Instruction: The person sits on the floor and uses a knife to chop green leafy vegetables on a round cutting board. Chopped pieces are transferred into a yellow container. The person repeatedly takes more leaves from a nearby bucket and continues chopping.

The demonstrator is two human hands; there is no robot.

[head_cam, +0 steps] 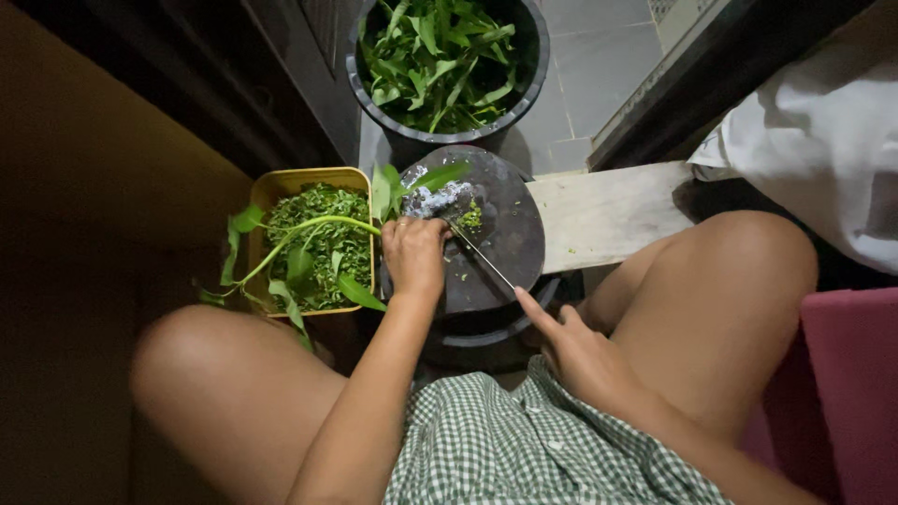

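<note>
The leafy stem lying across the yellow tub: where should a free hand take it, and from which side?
Probably take the leafy stem on its bare pale stalk, coming from above. The stalk arches clear over the chopped greens in the yellow tub, unobstructed, while its right end is already held by the left hand at the round cutting board.

The scene is dim, lit from above and ahead: the grey tiled floor (599,65) and the leafy greens in the black round plastic bucket (440,56) catch the most light. The left side falls into deep brownish shadow with no detail. The white cloth bundle (823,140) at the right is bright but soft. Edges bend slightly from wide-angle distortion, and dark areas look grainy.
</note>
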